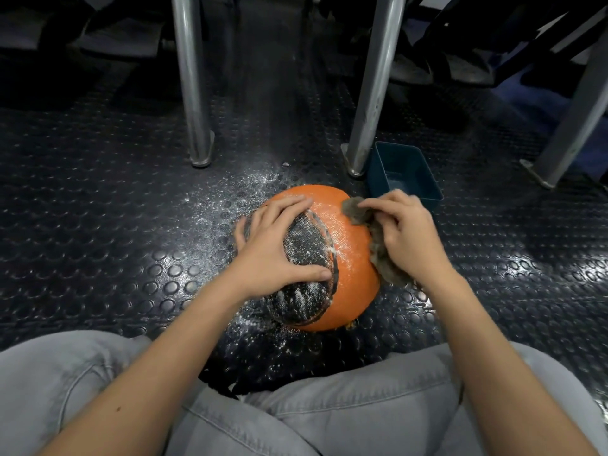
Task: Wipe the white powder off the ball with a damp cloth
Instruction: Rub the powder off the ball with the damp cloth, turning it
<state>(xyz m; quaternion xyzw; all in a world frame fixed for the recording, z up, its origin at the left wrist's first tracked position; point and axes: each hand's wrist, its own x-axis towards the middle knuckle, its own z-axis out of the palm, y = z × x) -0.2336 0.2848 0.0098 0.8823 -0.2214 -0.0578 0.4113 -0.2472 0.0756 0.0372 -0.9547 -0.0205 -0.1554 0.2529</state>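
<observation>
A person is sitting on a dark studded rubber floor point(98, 225), looking down between their knees in pale grey trousers point(329, 406). An orange and black ball point(352, 258) is resting on the floor just in front of them. The left hand point(279, 245) is lying flat over the ball's left side, fingers spread wide and thumb stretched across the black panel, holding it steady without curling round anything. The right hand point(404, 232) is gripping a crumpled grey cloth point(353, 210) and pressing it against the ball's upper right side, with the rest of the cloth trailing down along the ball's right edge under the wrist. White powder point(306, 245) is speckling the black panel and part of the orange surface, and more is lying scattered on the floor around the ball. A small dark blue tub point(388, 159) is standing just behind the right hand, beside a metal leg point(375, 83). A second metal leg point(192, 80) is standing further left.
</observation>
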